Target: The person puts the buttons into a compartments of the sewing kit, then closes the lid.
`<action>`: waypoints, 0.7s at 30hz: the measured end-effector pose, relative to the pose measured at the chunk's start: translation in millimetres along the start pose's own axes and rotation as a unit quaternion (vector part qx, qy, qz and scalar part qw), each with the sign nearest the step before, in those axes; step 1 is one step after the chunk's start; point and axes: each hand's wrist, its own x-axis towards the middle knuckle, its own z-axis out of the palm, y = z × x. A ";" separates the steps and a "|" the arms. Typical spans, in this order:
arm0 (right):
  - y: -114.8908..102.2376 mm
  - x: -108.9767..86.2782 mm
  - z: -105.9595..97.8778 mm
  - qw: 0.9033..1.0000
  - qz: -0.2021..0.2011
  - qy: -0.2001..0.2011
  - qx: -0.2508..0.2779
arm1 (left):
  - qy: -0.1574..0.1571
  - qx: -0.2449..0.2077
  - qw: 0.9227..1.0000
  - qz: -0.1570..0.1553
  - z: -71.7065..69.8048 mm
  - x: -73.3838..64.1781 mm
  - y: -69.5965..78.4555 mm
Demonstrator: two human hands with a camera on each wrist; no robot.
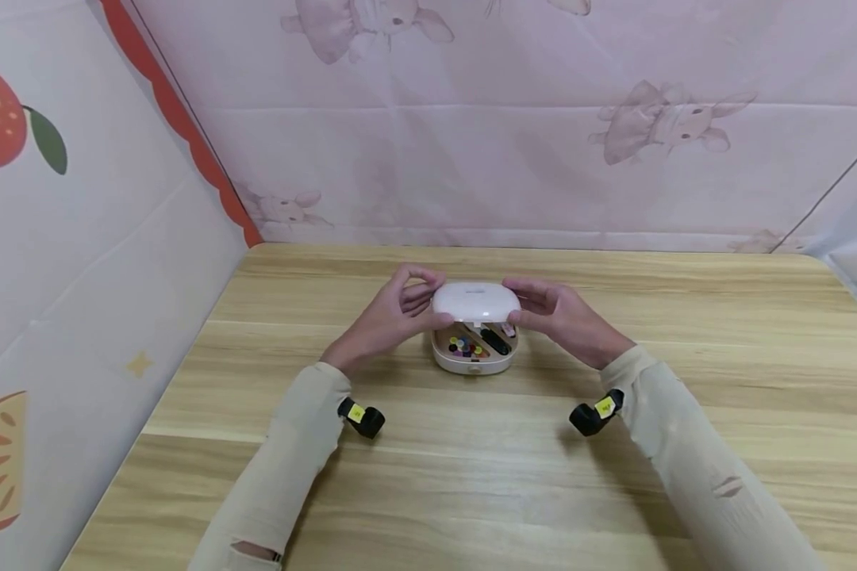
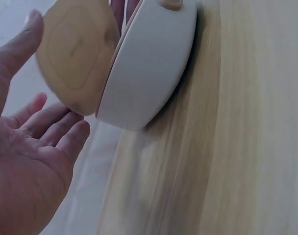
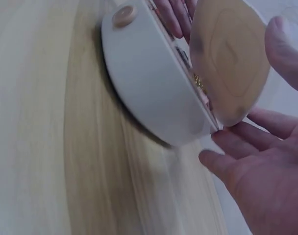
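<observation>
A small oval white case (image 1: 464, 366) stands on the table with its lid (image 1: 476, 301) raised at a slant. My left hand (image 1: 393, 313) holds the lid's left end, thumb at the front edge and fingers behind. At the other end, my right hand (image 1: 564, 317) grips the lid the same way. Inside the case lie small coloured round pieces (image 1: 463, 346), and a slim black item (image 1: 496, 341) beside them. Both wrist views show the tan underside (image 2: 75, 54) of the lid. A round tan knob (image 3: 124, 16) sits on the case's front.
The case is near the middle of a wood-grain table (image 1: 471, 476). Behind it hangs a pink cloth (image 1: 486, 159) with rabbit prints, and a white printed cloth (image 1: 114, 238) borders the left side. Black wrist cameras (image 1: 363, 418) stick out inward from both sleeves, over the table.
</observation>
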 end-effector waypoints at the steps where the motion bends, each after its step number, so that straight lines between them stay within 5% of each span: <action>1: 0.8 -0.3 -0.3 1.000 -0.006 -0.006 0.000 | -0.002 -0.001 1.000 0.002 -0.4 -0.1 -0.5; 13: 10.1 -3.0 -2.2 0.996 -0.033 -0.063 -0.059 | -0.007 0.011 0.999 0.033 0.8 -1.3 -7.9; 21: 14.1 -3.8 0.3 0.989 -0.048 -0.058 -0.131 | 0.000 0.041 0.999 0.031 3.3 -5.6 -9.5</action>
